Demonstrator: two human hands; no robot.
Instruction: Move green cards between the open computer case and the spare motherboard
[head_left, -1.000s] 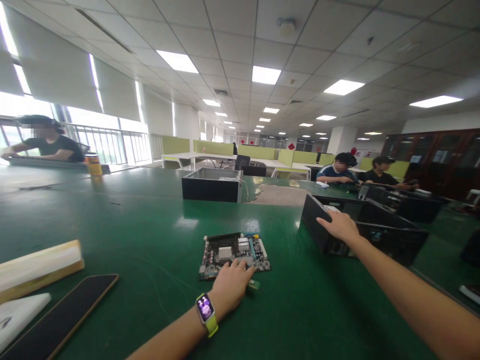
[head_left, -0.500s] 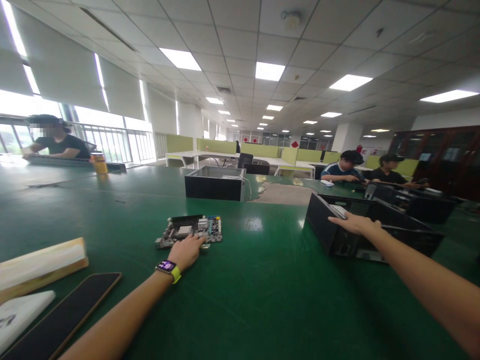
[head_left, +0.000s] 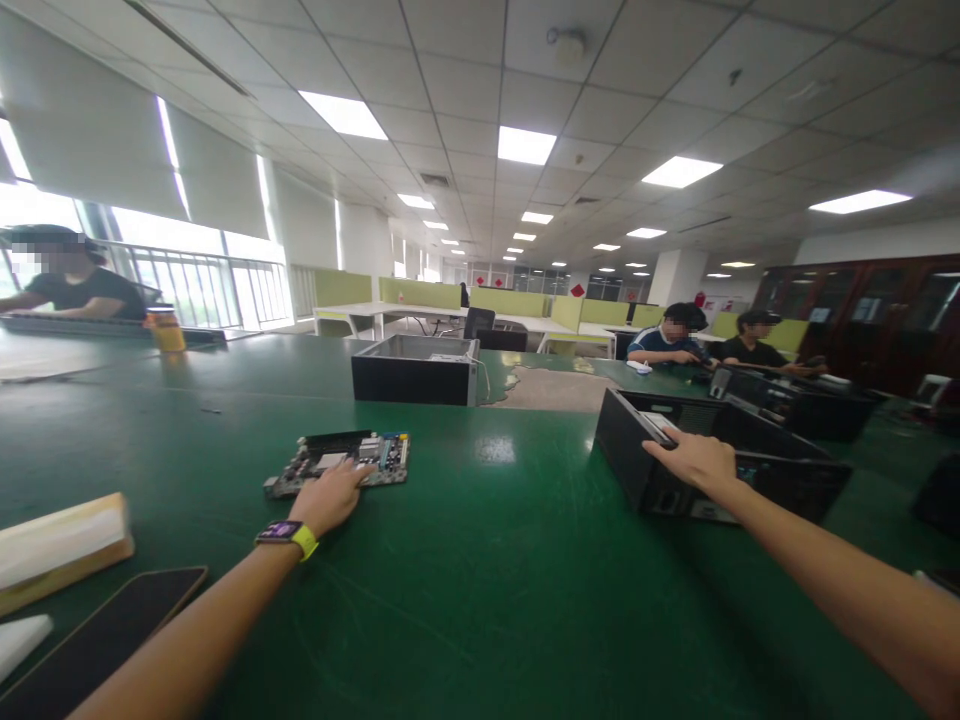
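A motherboard (head_left: 390, 462) lies on the green table, left of centre. My left hand (head_left: 330, 497) grips its near edge, fingers over the board and partly hiding it; a yellow-green banded watch is on that wrist. On the right, my right hand (head_left: 697, 460) is closed over the rim of an open black computer case (head_left: 626, 455), near its left corner. The fingertips reach inside, beside a pale part, and are partly hidden.
Another case (head_left: 412, 380) stands farther back, and a third case (head_left: 799, 400) sits at far right near two people. A cardboard-coloured block (head_left: 64, 550) and a dark flat panel (head_left: 112, 630) lie at near left. An orange jar (head_left: 165, 330) stands near another person.
My left hand has slid the motherboard left and away from me across the table. My right hand has stayed on the case rim. The view has shifted slightly.
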